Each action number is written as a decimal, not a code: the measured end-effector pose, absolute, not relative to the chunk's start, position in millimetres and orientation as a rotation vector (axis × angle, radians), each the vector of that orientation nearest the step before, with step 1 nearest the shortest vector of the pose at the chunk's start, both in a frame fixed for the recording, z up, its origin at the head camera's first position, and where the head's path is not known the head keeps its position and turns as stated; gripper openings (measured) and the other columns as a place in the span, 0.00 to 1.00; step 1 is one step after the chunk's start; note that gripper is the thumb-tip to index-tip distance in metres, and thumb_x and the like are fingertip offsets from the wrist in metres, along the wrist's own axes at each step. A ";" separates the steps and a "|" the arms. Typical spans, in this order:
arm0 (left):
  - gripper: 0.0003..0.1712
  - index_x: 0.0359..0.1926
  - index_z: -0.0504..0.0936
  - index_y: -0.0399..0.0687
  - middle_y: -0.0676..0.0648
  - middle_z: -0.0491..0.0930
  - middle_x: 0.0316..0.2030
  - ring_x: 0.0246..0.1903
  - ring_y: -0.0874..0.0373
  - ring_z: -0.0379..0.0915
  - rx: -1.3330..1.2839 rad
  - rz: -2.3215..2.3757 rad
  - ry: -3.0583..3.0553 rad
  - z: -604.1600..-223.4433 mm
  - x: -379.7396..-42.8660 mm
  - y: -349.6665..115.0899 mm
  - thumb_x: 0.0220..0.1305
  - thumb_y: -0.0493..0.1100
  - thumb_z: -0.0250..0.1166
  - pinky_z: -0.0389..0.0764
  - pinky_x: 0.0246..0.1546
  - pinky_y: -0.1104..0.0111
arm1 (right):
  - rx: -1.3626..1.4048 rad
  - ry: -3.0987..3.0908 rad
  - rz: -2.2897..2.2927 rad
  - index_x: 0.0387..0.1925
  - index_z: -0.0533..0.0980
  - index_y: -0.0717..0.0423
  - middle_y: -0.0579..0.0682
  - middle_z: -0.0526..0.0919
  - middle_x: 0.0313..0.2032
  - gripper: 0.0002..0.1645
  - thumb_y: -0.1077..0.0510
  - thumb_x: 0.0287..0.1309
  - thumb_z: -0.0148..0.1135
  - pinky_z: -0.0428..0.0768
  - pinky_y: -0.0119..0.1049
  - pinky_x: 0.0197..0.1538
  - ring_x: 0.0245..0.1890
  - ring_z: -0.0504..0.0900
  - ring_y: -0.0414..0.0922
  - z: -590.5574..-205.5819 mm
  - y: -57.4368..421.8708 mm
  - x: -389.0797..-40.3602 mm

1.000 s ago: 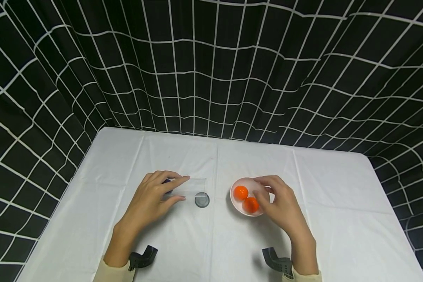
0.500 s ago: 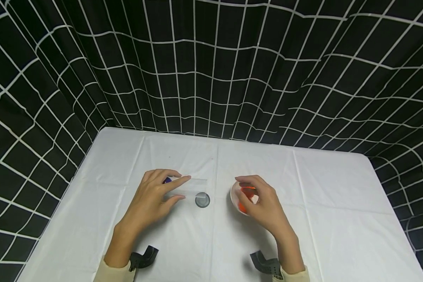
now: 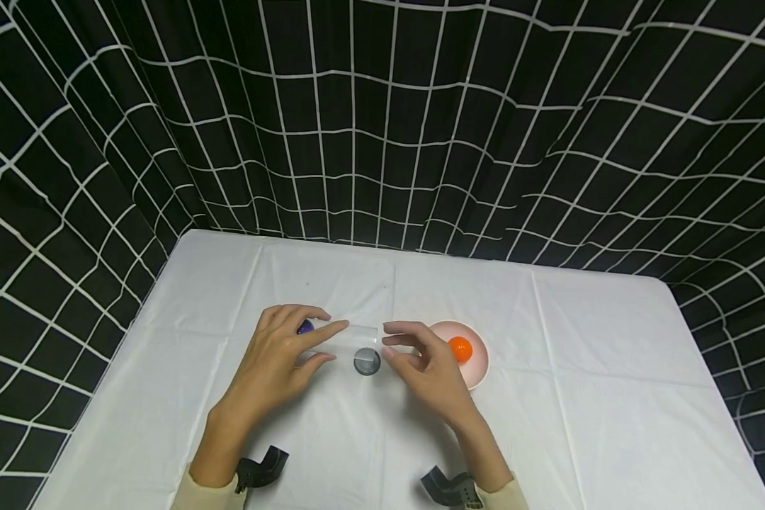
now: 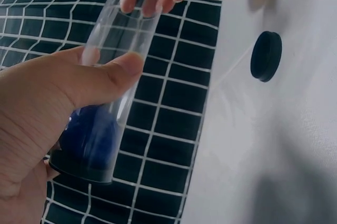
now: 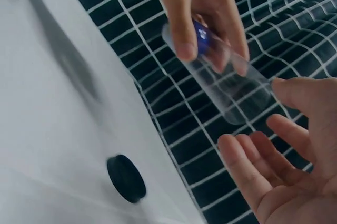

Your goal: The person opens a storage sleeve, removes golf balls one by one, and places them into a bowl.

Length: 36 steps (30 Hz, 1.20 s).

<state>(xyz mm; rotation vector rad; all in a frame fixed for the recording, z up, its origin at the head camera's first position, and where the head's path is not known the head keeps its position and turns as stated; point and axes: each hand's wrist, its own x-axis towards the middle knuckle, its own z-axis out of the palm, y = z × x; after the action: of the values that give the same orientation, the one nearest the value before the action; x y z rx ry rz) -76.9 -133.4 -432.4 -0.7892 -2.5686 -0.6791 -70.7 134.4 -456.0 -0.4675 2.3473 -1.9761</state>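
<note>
My left hand (image 3: 277, 350) grips a clear plastic tube (image 3: 361, 336) lying sideways above the table, its open mouth toward the right. At the far end a blue ball (image 4: 87, 134) sits inside, against the dark end cap (image 4: 79, 167). Close to the mouth is my right hand (image 3: 428, 365), fingers bent and apart from the thumb; the right wrist view shows nothing between them. Behind that hand stands a pink bowl (image 3: 480, 370) with one orange ball (image 3: 460, 349) visible; the hand hides the bowl's left part.
A dark round lid (image 3: 366, 362) lies on the white tablecloth (image 3: 331, 453), just below the tube's mouth. A black curtain with a white grid (image 3: 370, 142) hangs behind the table and along its sides.
My right hand has moved left from over the bowl to the tube's mouth. Two orange balls showed in the bowl earlier; one shows now. The left hand and tube have barely moved.
</note>
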 end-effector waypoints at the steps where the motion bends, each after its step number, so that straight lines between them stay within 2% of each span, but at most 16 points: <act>1: 0.30 0.63 0.86 0.66 0.51 0.84 0.56 0.59 0.50 0.77 -0.790 -0.677 -2.567 -432.2 -76.8 -133.4 0.58 0.46 0.81 0.68 0.68 0.50 | -0.458 2.330 -1.984 0.62 0.79 0.58 0.67 0.85 0.57 0.23 0.65 0.66 0.70 0.87 0.27 0.55 0.53 0.89 0.46 -456.7 132.7 -70.7; 6: 0.31 0.63 0.87 0.66 0.51 0.84 0.56 0.59 0.50 0.77 -0.792 -0.671 -2.561 -431.7 -76.7 -134.1 0.58 0.46 0.81 0.69 0.67 0.50 | -0.416 2.275 -2.013 0.61 0.80 0.57 0.63 0.86 0.55 0.24 0.65 0.65 0.71 0.87 0.27 0.54 0.53 0.89 0.45 -459.0 126.4 -70.1; 12: 0.30 0.62 0.87 0.66 0.51 0.84 0.55 0.59 0.51 0.77 -0.790 -0.665 -2.564 -431.3 -77.3 -133.9 0.58 0.46 0.81 0.68 0.67 0.50 | -0.435 2.297 -2.031 0.61 0.80 0.60 0.61 0.86 0.55 0.24 0.66 0.64 0.72 0.87 0.26 0.51 0.56 0.87 0.54 -461.9 122.9 -69.6; 17: 0.28 0.62 0.87 0.66 0.52 0.85 0.55 0.59 0.53 0.78 -0.791 -0.651 -2.574 -431.1 -77.8 -133.5 0.60 0.47 0.80 0.69 0.67 0.51 | -0.401 2.264 -2.049 0.61 0.80 0.59 0.65 0.86 0.56 0.23 0.66 0.65 0.71 0.87 0.25 0.52 0.53 0.88 0.40 -461.8 122.3 -70.0; 19: 0.28 0.63 0.86 0.67 0.52 0.85 0.56 0.59 0.53 0.78 -0.793 -0.643 -2.580 -430.9 -77.8 -133.5 0.61 0.48 0.79 0.69 0.67 0.51 | -0.386 2.236 -2.061 0.61 0.79 0.60 0.68 0.84 0.57 0.24 0.66 0.65 0.71 0.87 0.26 0.53 0.53 0.88 0.39 -461.5 122.3 -70.7; 23: 0.29 0.63 0.86 0.67 0.52 0.85 0.56 0.59 0.52 0.78 -0.797 -0.621 -2.576 -430.6 -77.0 -134.1 0.61 0.49 0.79 0.69 0.67 0.51 | -0.386 2.209 -2.070 0.62 0.79 0.61 0.72 0.83 0.57 0.24 0.66 0.65 0.71 0.87 0.26 0.54 0.54 0.89 0.46 -460.9 122.8 -71.5; 30: 0.30 0.63 0.86 0.67 0.51 0.85 0.56 0.58 0.52 0.78 -0.817 -0.590 -2.541 -428.2 -76.8 -135.4 0.59 0.47 0.80 0.70 0.66 0.51 | -0.411 2.200 -2.069 0.63 0.78 0.61 0.66 0.86 0.56 0.25 0.66 0.65 0.71 0.86 0.25 0.54 0.54 0.87 0.36 -462.8 123.7 -71.3; 36: 0.30 0.63 0.86 0.66 0.51 0.85 0.56 0.58 0.52 0.79 -0.812 -0.579 -2.547 -427.3 -76.7 -135.6 0.58 0.46 0.81 0.70 0.66 0.51 | -0.387 2.203 -2.054 0.64 0.79 0.58 0.63 0.85 0.58 0.26 0.65 0.65 0.71 0.86 0.26 0.56 0.54 0.86 0.35 -461.9 124.0 -71.0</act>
<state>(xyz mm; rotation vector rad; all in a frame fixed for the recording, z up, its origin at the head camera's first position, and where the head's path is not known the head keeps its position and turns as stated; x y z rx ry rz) -76.7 -135.6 -427.3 -0.8117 -2.5469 -0.5788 -71.0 124.0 -461.9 -0.3866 2.2035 -2.0539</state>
